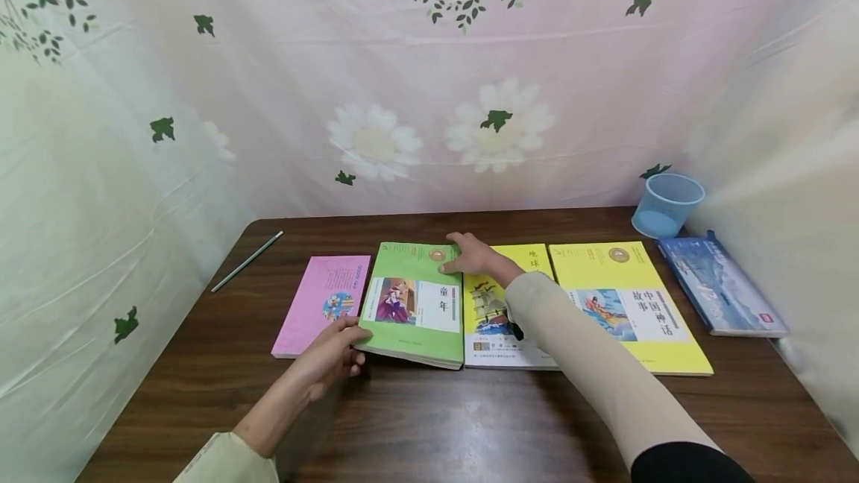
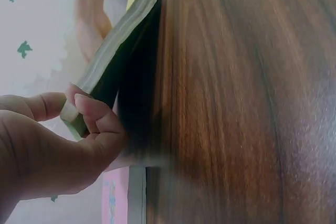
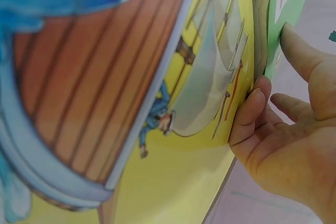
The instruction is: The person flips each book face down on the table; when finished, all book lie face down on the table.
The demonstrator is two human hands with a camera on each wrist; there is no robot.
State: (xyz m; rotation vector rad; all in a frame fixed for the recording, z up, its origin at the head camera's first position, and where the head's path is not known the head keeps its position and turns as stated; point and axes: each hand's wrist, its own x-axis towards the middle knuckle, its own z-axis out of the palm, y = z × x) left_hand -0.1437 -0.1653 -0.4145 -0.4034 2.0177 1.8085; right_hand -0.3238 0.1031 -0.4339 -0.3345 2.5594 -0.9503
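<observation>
In the head view a green book (image 1: pixel 412 338) with a picture and white title band lies between a pink book (image 1: pixel 329 289) and a yellow book with a ship picture (image 1: pixel 510 349). My left hand (image 1: pixel 332 356) pinches the green book's near left corner, thumb on top and fingers curled beneath. That corner is raised off the table, as the left wrist view shows. My right hand (image 1: pixel 475 256) is at the far right corner of the green book, its thumb on the cover. In the right wrist view its other fingers (image 3: pixel 247 116) bend at the book's edge, against the ship book.
Another yellow book (image 1: pixel 661 349) lies right of the ship book, with a blue book (image 1: pixel 721 289) beyond it. A blue cup (image 1: pixel 667 206) stands at the back right corner. Towards the back left lies a thin green stick (image 1: pixel 247 262). Printed cloth (image 1: pixel 429 95) hangs behind the table.
</observation>
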